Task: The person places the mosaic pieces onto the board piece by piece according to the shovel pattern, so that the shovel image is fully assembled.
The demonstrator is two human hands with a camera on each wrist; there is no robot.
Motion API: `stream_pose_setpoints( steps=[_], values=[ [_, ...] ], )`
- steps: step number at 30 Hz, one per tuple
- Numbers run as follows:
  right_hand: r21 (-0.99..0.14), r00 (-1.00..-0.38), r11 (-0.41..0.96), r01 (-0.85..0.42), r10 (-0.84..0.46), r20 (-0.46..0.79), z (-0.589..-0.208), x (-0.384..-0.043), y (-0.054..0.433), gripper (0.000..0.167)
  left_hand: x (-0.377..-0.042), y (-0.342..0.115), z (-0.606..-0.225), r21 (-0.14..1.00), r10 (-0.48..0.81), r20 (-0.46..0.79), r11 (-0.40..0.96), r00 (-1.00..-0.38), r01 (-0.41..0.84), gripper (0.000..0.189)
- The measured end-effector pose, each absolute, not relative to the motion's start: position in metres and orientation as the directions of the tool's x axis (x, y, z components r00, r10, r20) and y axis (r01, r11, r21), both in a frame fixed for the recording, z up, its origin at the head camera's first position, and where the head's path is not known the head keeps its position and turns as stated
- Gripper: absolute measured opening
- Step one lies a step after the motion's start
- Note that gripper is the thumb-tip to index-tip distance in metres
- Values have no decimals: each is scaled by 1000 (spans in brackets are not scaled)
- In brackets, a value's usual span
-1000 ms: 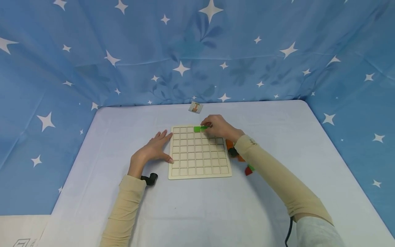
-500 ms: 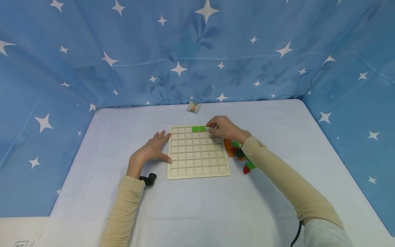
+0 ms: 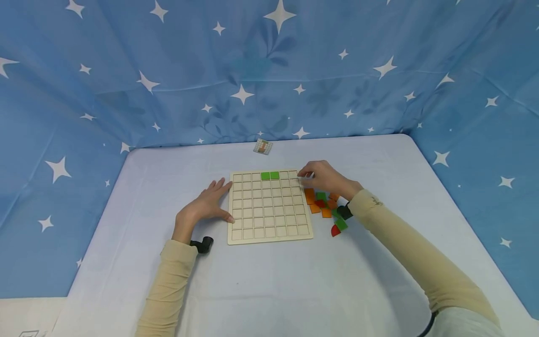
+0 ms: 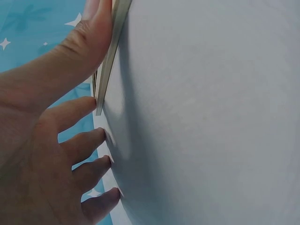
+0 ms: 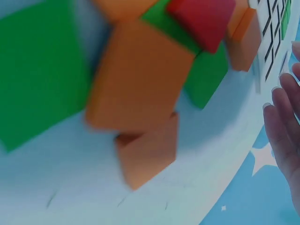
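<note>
A pale square grid board (image 3: 270, 210) lies on the white table, and two green square tiles (image 3: 270, 176) sit side by side in its far row. Along the board's left edge rests my left hand (image 3: 206, 203), fingers spread; in the left wrist view the thumb (image 4: 96, 37) lies against the board's edge. My right hand (image 3: 326, 179) hovers by the far right corner, fingers loosely bent, with nothing seen in them. Below it is a loose pile of orange (image 5: 140, 75), green (image 5: 37, 70) and red pieces (image 5: 204, 18), close up in the right wrist view.
A small card (image 3: 263, 146) with a gridded picture lies behind the board near the table's far edge. A blue star-patterned curtain (image 3: 189, 65) hangs behind and at both sides. Black wrist devices (image 3: 204, 245) show at both wrists.
My right hand has let go of the second green tile in the far row and moved right, past the board's corner. More of the pile shows. My left hand stays on the board's edge.
</note>
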State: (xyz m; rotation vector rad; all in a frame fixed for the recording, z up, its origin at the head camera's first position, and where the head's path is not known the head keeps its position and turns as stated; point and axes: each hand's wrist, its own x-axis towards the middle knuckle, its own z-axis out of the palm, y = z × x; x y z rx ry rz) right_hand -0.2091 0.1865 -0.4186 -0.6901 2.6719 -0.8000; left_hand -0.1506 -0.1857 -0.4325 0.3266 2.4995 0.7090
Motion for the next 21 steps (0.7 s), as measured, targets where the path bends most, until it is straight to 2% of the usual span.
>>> stream_pose_setpoints(
  steps=[7, 21],
  values=[
    [-547, -839, 733, -405, -536, -97, -421, -202, 201, 26, -152, -185, -431, 546, 367, -410, 832, -835, 98, 117],
    [-514, -841, 761, -396, -526, -131, -425, -189, 221, 23, -152, -185, -432, 536, 362, -424, 839, -830, 92, 117]
  ],
)
